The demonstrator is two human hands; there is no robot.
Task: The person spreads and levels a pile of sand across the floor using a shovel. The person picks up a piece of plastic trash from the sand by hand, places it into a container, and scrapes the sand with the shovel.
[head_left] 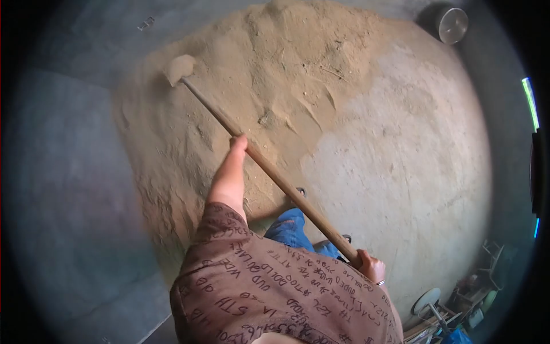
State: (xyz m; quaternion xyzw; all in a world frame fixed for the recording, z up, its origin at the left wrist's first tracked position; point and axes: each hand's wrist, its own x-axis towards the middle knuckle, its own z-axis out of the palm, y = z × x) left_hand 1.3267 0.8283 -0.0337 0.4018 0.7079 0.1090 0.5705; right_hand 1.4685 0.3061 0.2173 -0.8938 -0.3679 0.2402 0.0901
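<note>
A long-handled shovel (pixel 278 179) runs diagonally across the view, its wooden handle reaching from my right side up to the far left. Partway along the handle, my left hand (pixel 239 143) is wrapped round it. Close to my body, my right hand (pixel 371 266) grips the handle's near end. Sand covers the shovel's blade (pixel 181 69), which is raised over the left part of a large sand pile (pixel 286 74). Some sand looks blurred around the blade.
Grey walls stand to the left and at the back. A round metal bowl (pixel 452 26) sits at the far right corner. Concrete floor (pixel 401 149) extends right of the sand. Several tools and a blue item (pixel 458 336) lie at the lower right.
</note>
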